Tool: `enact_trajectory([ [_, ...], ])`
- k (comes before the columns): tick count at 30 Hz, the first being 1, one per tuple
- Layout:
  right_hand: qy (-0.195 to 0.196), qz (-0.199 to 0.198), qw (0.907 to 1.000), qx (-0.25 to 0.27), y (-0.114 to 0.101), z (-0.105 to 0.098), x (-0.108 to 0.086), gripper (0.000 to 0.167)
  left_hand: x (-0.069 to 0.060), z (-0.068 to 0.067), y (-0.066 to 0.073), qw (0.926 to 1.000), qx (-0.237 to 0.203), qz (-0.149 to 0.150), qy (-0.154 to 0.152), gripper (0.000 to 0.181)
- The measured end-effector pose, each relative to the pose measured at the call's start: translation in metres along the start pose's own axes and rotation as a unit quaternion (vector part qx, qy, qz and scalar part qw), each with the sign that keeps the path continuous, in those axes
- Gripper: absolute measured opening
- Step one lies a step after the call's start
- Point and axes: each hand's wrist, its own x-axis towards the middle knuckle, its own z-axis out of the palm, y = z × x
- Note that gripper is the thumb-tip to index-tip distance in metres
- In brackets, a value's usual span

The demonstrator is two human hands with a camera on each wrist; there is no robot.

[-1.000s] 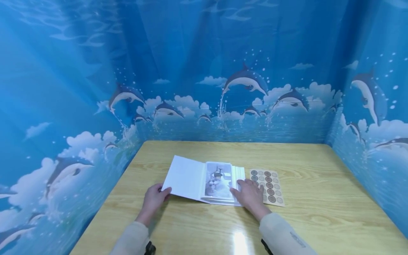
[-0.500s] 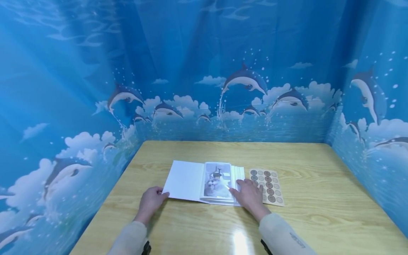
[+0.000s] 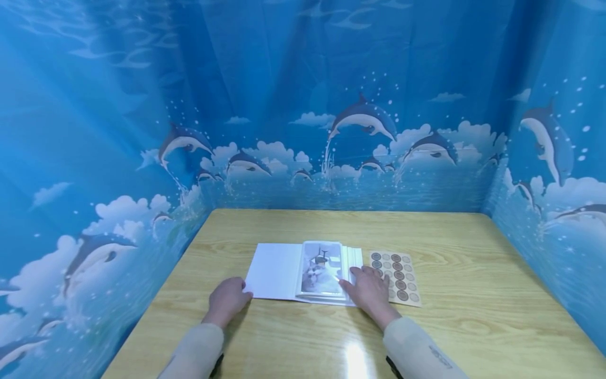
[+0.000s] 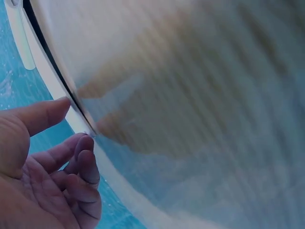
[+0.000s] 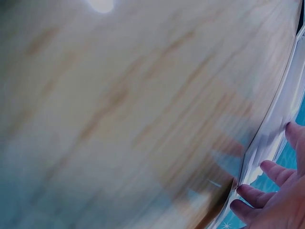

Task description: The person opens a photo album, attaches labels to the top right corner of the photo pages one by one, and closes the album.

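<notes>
A photo album (image 3: 273, 269) with a white cover lies spread on the table, showing a grey picture on its top page. At the cover's lower left corner, my left hand (image 3: 228, 301) has the edge between thumb and curled fingers. The left wrist view shows that thumb (image 4: 50, 114) against the album's edge. My right hand (image 3: 373, 292) rests with spread fingers on the stepped page edges at the album's right side. In the right wrist view several fingertips (image 5: 268, 165) touch the pages. Partly under the right hand is a sticker sheet (image 3: 411, 284) of round brown and pale stickers.
The wooden table (image 3: 473, 295) carries a bright light reflection near its front. Blue curtains (image 3: 293, 95) printed with dolphins and clouds stand along its back and both sides.
The album's left cover has come down from a raised tilt to nearly flat, and my left hand has lowered with it. The right hand has stayed in place on the pages.
</notes>
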Motion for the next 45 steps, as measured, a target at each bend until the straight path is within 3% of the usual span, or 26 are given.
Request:
enact_trajectory([
  [5,0.001,-0.002,1.0,-0.004,0.0,-0.002,-0.001,0.059,0.001,-0.004,0.009,0.9997,0.018,0.009,-0.016,0.031],
  [10,0.005,-0.002,1.0,-0.007,0.0,-0.002,0.0,0.059,0.002,-0.006,0.024,0.9991,0.02,0.036,-0.008,0.038],
  [17,0.005,-0.006,1.0,-0.004,0.0,-0.001,0.0,0.059,0.009,0.001,0.049,0.9928,0.007,0.119,0.016,0.052],
  [21,0.003,-0.008,1.0,0.001,0.001,-0.001,-0.001,0.059,0.012,0.011,0.07,0.984,-0.004,0.178,0.005,0.062],
  [24,0.003,-0.009,1.0,0.0,0.001,-0.001,0.0,0.06,0.012,0.019,0.084,0.9788,0.005,0.204,-0.016,0.067],
  [33,0.006,-0.008,0.9999,-0.002,0.005,0.002,0.001,0.064,0.007,0.044,0.109,0.9751,-0.002,0.213,-0.061,0.072],
  [45,0.041,-0.017,0.9989,0.011,0.026,-0.024,-0.001,0.062,0.006,0.056,0.113,0.9741,0.013,0.217,-0.063,0.072],
])
